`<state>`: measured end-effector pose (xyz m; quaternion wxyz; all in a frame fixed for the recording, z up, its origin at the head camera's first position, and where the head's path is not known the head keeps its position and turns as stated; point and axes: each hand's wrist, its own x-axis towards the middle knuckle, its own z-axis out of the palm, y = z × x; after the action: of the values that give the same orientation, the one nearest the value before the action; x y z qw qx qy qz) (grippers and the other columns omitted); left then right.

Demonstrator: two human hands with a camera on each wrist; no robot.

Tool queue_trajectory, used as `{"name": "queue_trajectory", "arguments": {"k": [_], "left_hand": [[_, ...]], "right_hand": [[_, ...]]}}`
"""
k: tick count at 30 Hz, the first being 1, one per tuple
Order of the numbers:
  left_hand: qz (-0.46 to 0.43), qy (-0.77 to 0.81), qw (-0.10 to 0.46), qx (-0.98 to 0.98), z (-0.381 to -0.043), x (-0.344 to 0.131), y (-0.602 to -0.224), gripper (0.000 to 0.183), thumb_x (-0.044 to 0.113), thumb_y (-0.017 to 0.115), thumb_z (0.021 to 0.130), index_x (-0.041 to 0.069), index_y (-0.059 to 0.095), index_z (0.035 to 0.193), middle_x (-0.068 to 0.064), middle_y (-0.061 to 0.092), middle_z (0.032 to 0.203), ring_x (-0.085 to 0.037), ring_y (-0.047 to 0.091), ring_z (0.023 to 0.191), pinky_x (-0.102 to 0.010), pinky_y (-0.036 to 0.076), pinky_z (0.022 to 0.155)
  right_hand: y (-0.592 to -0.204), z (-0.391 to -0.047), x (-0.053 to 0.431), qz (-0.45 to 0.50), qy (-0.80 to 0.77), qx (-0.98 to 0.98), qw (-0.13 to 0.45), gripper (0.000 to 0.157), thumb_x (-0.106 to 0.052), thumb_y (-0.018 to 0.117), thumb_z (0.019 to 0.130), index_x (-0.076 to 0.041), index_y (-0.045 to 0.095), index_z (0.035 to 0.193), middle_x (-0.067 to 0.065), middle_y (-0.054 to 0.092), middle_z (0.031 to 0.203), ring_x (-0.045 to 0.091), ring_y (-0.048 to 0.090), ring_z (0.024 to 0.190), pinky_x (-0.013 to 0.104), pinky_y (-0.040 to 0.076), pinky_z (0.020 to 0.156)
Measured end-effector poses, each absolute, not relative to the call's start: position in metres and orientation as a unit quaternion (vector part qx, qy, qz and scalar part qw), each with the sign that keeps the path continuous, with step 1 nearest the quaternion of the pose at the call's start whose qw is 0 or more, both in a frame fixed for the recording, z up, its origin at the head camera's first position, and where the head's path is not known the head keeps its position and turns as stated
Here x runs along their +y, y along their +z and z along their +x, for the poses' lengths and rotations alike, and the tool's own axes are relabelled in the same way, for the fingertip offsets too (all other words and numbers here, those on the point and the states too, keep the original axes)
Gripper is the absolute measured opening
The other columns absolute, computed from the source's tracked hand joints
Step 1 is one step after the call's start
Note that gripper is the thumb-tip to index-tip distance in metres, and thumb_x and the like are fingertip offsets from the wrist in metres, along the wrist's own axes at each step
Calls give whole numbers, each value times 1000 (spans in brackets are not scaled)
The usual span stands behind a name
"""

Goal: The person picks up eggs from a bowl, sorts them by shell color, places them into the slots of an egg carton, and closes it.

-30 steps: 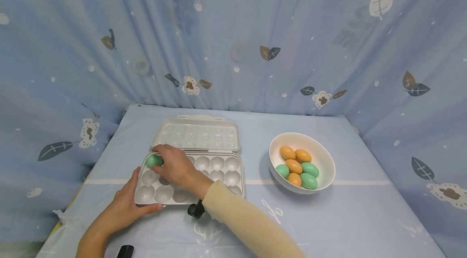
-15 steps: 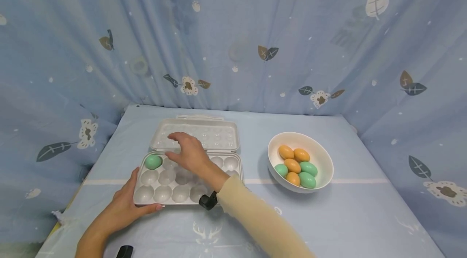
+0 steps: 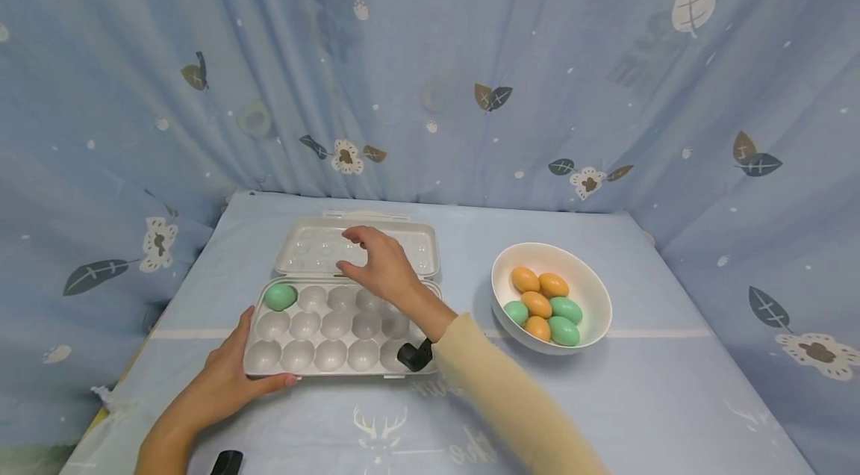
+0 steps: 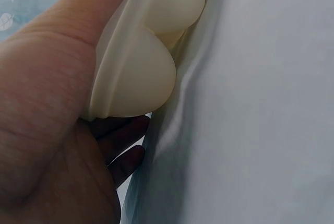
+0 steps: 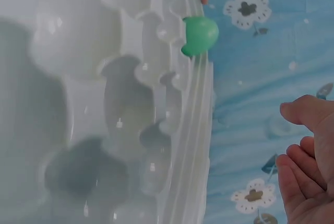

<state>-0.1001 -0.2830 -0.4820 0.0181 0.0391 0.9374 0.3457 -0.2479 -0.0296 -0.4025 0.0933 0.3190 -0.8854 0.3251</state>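
Note:
In the head view a pale plastic egg carton (image 3: 331,355) lies with its lid (image 3: 302,247) folded back. One green egg (image 3: 280,296) sits in the carton's back-left cup; the right wrist view also shows this egg (image 5: 202,35). My left hand (image 3: 225,370) grips the carton's left end, thumb along the front edge and fingers against the left side. From the left wrist view, rounded cup undersides (image 4: 138,78) are visible beside the palm. Above the carton, my right hand (image 3: 386,266) holds nothing, thumb and fingers spread apart and loosely bent.
Right of the carton stands a white bowl (image 3: 598,311) with several orange eggs (image 3: 536,304) and green eggs (image 3: 564,331). A light blue cloth (image 3: 645,400) covers the table. Patterned blue curtains (image 3: 430,49) hang behind and at both sides.
My right hand has let go of the green egg in the back-left cup and moved right and up, away from it. The left hand stays at the carton's left end.

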Motion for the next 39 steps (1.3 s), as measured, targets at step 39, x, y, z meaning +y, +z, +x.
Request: {"name": "queue_trajectory", "arguments": {"k": [39], "left_hand": [[25,343,40,938,-100,-283,-480,140,57,87,77,5,-9,164,-36,24,162,-61,37,138,-76,39,100]], "right_hand": [[-404,-239,118,291,330,-889,131,52,-23,83,89,-7,63,134,9,68,132,26,65,119,41,54,102]]}}
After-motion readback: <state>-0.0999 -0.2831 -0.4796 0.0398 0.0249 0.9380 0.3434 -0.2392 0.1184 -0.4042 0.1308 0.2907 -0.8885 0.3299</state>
